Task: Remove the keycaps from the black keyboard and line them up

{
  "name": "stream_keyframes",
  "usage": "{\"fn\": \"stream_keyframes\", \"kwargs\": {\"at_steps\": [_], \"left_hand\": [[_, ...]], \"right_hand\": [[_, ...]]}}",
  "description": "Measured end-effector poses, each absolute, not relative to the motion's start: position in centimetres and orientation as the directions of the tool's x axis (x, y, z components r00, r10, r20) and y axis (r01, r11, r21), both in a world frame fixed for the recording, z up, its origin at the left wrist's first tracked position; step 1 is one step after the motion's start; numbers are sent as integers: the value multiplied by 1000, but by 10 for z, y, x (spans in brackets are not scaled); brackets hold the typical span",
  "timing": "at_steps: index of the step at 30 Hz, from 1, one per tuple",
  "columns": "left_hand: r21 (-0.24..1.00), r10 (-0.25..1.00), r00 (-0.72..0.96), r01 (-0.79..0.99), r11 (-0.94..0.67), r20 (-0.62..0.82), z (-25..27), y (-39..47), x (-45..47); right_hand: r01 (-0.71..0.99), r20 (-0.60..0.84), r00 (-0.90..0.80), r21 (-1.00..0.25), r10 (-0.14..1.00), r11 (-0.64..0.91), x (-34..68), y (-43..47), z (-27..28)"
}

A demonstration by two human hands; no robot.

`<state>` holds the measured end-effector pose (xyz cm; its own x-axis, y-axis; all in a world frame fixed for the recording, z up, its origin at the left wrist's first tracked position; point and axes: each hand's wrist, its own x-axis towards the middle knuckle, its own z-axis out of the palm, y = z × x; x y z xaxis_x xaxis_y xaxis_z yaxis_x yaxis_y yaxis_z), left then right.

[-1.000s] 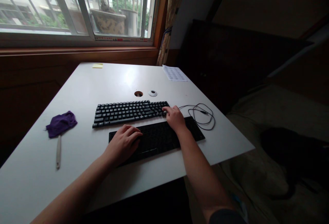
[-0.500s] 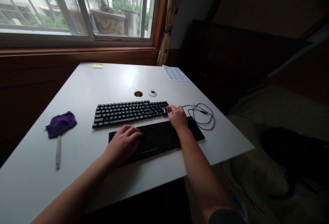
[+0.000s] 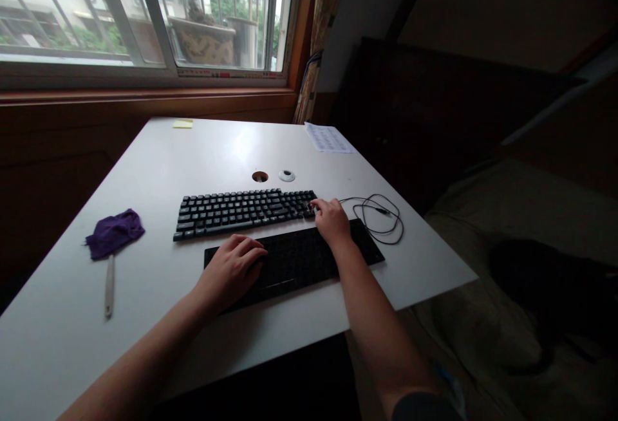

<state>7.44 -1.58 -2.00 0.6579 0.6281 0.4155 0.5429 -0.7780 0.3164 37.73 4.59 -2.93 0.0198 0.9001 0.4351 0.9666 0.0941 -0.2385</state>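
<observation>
A black keyboard (image 3: pixel 226 215) lies across the desk, its raised keys facing up. In front of it rests a flat black panel (image 3: pixel 299 260) that looks like a keyboard frame; its surface is too dark to read in detail. My left hand (image 3: pixel 234 263) lies over the panel's left part, fingers stretched out and holding nothing. Above the panel's right part, my right hand (image 3: pixel 333 218) reaches to the right end of the keyboard. Its thumb and fingers are closed together over the number keys, where small light spots show. Whatever they pinch is too small to make out.
A coiled black cable (image 3: pixel 386 218) lies to the right. On the left are a purple cloth (image 3: pixel 116 233) and a pale handle (image 3: pixel 109 289). Behind the keyboard are a cable hole (image 3: pixel 260 177), its round cover (image 3: pixel 286 176), printed paper (image 3: pixel 329 138) and a yellow note (image 3: pixel 183 123).
My right hand has shifted very slightly left, still at the keyboard's right end. My left hand, the keyboard and the panel have stayed in place.
</observation>
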Motion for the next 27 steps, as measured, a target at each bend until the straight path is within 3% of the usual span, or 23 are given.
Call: {"fn": "stream_keyframes", "kwargs": {"at_steps": [8, 21, 27], "left_hand": [[313, 618, 654, 534, -785, 436, -20, -15, 74], [312, 623, 653, 540, -781, 430, -18, -16, 76], [310, 627, 654, 546, -778, 423, -17, -17, 76]], "right_hand": [[960, 528, 115, -278, 841, 43, 384, 42, -24], [922, 430, -112, -291, 896, 255, 367, 41, -25], [920, 415, -130, -287, 901, 265, 365, 41, -26]]}}
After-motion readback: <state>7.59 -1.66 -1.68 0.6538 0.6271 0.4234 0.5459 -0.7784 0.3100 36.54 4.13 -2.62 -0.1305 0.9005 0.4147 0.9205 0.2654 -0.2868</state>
